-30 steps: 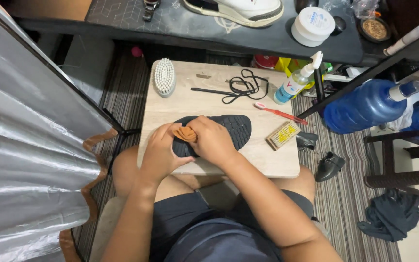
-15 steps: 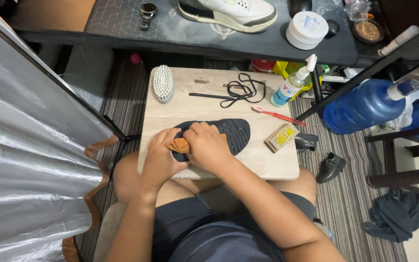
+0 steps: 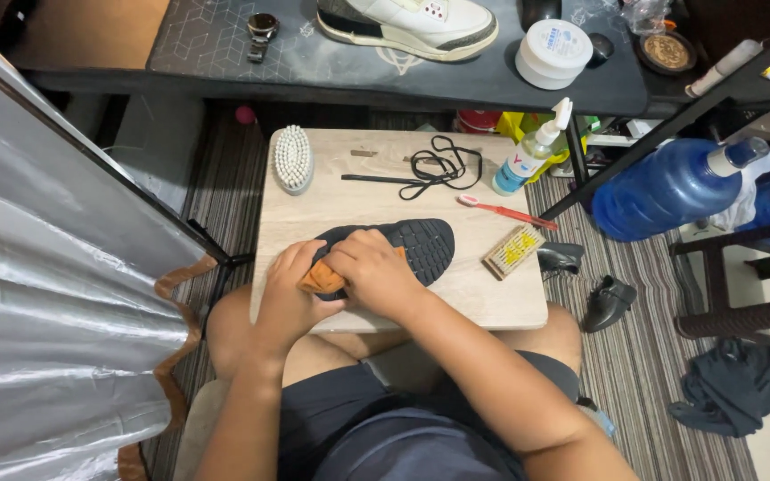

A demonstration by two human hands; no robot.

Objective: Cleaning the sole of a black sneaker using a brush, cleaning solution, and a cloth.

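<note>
Both hands are busy at the near edge of a small pale wood-grain tabletop (image 3: 376,200) resting across the person's lap. His right hand (image 3: 372,272) is curled shut over an orange cloth (image 3: 321,278), pressing it onto a dark grey insole (image 3: 421,245) that lies flat, its surface moulded in a fine grid of little squares and its rounded toe end sticking out to the right of the knuckles. His left hand (image 3: 287,289) sits just beside it, fingers bent down onto the heel end of the insole and touching the cloth's folded corner. Beyond the hands, an oval brush (image 3: 293,158) with stubby white bristles lies bristle-up, and a tangle of thin black shoelace (image 3: 434,167) sprawls near a clear plastic spray bottle (image 3: 528,151). To the right of the right hand lie a slim red toothbrush (image 3: 503,210) and a small rectangular wooden brush (image 3: 512,251) with yellowish bristles. Farther off, a white leather sneaker (image 3: 407,22) stands on a dark, patterned desk.
</note>
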